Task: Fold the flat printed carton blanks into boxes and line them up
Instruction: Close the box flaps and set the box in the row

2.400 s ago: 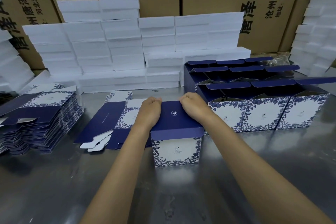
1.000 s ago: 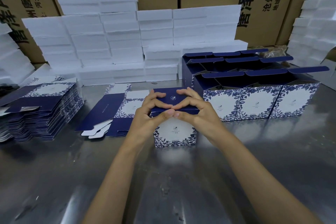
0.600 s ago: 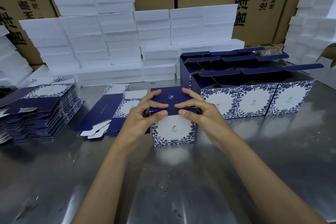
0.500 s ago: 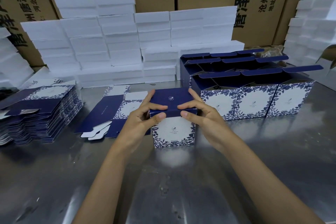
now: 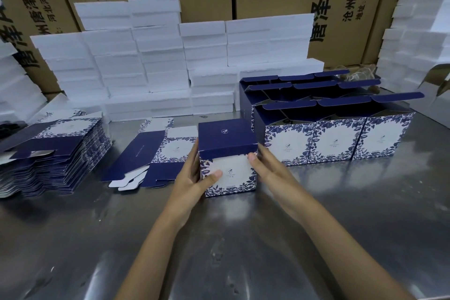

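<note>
On the steel table (image 5: 243, 238), a folded box (image 5: 227, 156) with its navy lid closed stands upright, just left of the rows of open-topped boxes (image 5: 338, 126). Left hand (image 5: 192, 178) and right hand (image 5: 267, 173) clasp its two sides, each thumb pressed on the printed front. Flat blanks (image 5: 155, 153) lie immediately left, with a taller blank stack (image 5: 53, 153) beyond.

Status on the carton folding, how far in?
Done: several folded boxes stand in rows at right, top flaps open. In hand: left hand and right hand grip one closed box, not yet in line. Left: a loose flat blank and a tall stack of blanks.
</note>
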The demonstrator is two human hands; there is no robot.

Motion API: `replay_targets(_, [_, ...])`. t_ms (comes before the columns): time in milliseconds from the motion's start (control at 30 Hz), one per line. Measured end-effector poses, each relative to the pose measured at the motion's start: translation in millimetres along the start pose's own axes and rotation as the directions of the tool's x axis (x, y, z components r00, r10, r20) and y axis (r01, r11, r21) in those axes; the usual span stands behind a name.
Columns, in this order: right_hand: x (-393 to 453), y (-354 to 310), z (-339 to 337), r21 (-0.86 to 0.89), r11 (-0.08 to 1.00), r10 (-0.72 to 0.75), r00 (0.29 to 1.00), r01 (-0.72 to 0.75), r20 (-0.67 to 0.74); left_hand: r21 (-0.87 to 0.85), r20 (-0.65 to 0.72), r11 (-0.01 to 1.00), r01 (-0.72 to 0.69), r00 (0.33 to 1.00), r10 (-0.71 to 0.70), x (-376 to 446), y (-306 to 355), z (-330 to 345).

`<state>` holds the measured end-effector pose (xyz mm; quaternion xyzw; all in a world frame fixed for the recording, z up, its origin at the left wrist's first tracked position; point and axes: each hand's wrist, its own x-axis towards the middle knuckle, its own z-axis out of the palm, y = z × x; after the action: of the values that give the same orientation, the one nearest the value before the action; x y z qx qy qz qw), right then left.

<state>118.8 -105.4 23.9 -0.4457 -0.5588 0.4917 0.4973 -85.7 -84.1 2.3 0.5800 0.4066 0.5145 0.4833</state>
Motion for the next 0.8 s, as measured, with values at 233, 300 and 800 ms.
replay_targets(233, [40.7, -73.7, 15.5, -0.105, 0.981, -0.161, 0.986, 0.164, 0.037, 0.189, -0.194, 0.967, -0.173, 0.958, 0.210, 25.2, 71.6, -8.2])
replay_targets(300, [53.5, -99.8, 14.5, -0.098, 0.972, -0.209, 0.977, 0.213, 0.050, 0.233, -0.201, 0.943, -0.239, 0.936, 0.288, 36.7, 99.2, -6.6])
replay_targets(800, [164.7, -188.5, -182.3, -0.306, 0.951, -0.162, 0.919, 0.048, -0.359, 0.310, 0.098, 0.935, -0.173, 0.984, 0.150, 226.4, 180.4, 161.0])
